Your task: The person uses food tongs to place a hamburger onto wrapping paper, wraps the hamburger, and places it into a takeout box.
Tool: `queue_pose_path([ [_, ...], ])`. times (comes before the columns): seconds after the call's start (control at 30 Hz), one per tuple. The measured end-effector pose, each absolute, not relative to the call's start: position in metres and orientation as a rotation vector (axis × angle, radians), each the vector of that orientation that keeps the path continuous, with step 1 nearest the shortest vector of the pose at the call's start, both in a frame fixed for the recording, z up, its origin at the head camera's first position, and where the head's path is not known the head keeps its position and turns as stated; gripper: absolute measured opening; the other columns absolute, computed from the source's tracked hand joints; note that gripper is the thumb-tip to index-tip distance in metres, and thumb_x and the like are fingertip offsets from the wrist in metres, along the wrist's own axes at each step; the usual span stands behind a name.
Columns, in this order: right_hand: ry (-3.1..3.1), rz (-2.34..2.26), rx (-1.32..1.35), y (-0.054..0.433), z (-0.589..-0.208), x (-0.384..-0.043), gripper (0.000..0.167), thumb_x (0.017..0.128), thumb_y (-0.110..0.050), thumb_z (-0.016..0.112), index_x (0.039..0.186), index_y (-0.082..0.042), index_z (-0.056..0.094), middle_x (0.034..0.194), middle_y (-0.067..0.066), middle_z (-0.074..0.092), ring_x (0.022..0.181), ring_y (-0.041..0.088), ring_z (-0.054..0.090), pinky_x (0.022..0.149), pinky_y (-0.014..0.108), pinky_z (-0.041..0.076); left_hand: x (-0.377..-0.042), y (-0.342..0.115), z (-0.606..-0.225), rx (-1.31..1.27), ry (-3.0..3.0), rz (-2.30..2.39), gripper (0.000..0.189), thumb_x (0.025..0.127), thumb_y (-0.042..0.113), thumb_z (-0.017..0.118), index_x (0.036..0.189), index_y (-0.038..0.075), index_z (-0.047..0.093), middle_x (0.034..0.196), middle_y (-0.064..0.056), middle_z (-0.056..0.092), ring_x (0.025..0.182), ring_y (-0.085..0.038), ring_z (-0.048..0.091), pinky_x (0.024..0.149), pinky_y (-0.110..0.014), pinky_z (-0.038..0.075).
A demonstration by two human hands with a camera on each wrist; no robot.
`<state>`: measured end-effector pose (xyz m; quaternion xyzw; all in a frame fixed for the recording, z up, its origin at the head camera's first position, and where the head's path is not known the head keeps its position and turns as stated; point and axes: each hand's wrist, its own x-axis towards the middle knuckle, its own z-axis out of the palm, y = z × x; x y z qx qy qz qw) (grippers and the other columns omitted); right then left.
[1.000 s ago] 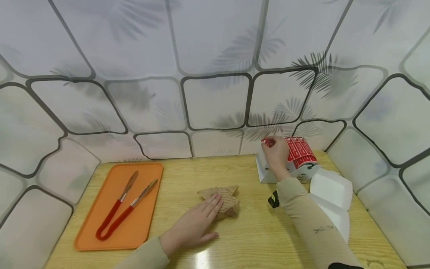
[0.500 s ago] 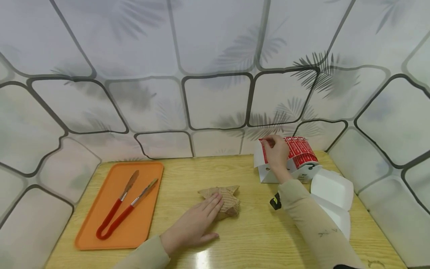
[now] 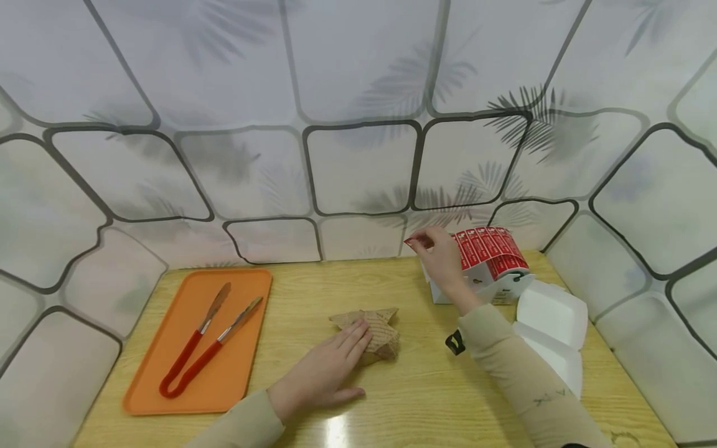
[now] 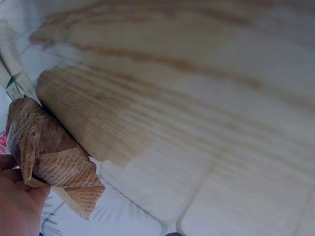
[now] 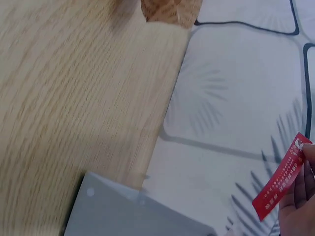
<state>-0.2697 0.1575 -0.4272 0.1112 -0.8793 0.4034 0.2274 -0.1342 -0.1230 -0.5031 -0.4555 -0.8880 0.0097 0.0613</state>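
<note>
My left hand (image 3: 325, 373) rests with its fingers nearly straight on a package wrapped in brown printed paper (image 3: 383, 336), its pointed corners sticking out. In the left wrist view the fingers touch the side of this wrapped package (image 4: 64, 157). My right hand (image 3: 442, 264) is at the left end of a white cardboard dispenser (image 3: 470, 292), which bears a roll of red stickers (image 3: 487, 249). Between thumb and fingers it pinches one red sticker with white print, and the right wrist view shows this sticker (image 5: 280, 179) whole. The package's underside is hidden.
An orange tray (image 3: 151, 367) on the left holds red-handled tongs (image 3: 196, 364). Right of the dispenser lies an open white foam box (image 3: 554, 317), partly behind my right sleeve. Patterned walls (image 3: 364, 168) enclose the wooden table (image 3: 426, 386) at the back and sides.
My right hand has moved left from the roll, pulling a red sticker out and away from it. More of the roll shows now. The left hand and the package have stayed in place.
</note>
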Motion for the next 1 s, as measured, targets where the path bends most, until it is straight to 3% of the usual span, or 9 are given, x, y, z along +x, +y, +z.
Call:
queue_pose_path([
  [0.4,-2.411,1.259,0.538,0.134,-0.432,-0.261,0.010,0.095,0.004,0.071,0.103,0.001,0.077,0.100,0.018,0.075,0.085,0.030,0.072,0.078,0.032,0.063,-0.135,-0.124,-0.501,-1.394,-2.700,0.018,0.105,0.096,0.069,0.063,0.165,-0.003,0.029,0.174,-0.023,0.028,0.162,-0.034,0.031,0.131,-0.040,0.034],
  [0.7,-2.602,1.334,0.781,0.118,-0.436,-0.251,0.012,0.098,-0.002,0.073,0.107,-0.003,0.080,0.105,0.013,0.079,0.090,0.025,0.075,0.081,0.036,0.064,-0.135,-0.125,-0.499,-1.401,-2.705,-0.021,0.105,0.096,0.069,0.064,0.165,-0.004,0.030,0.174,-0.023,0.028,0.162,-0.034,0.031,0.131,-0.041,0.036],
  [1.0,-2.701,1.236,1.151,0.102,-0.448,-0.247,0.011,0.098,-0.003,0.073,0.105,-0.006,0.082,0.102,0.009,0.080,0.092,0.018,0.074,0.084,0.024,0.063,-0.137,-0.125,-0.501,-1.410,-2.697,0.003,0.107,0.096,0.071,0.062,0.166,-0.003,0.028,0.174,-0.021,0.027,0.163,-0.033,0.030,0.131,-0.040,0.035],
])
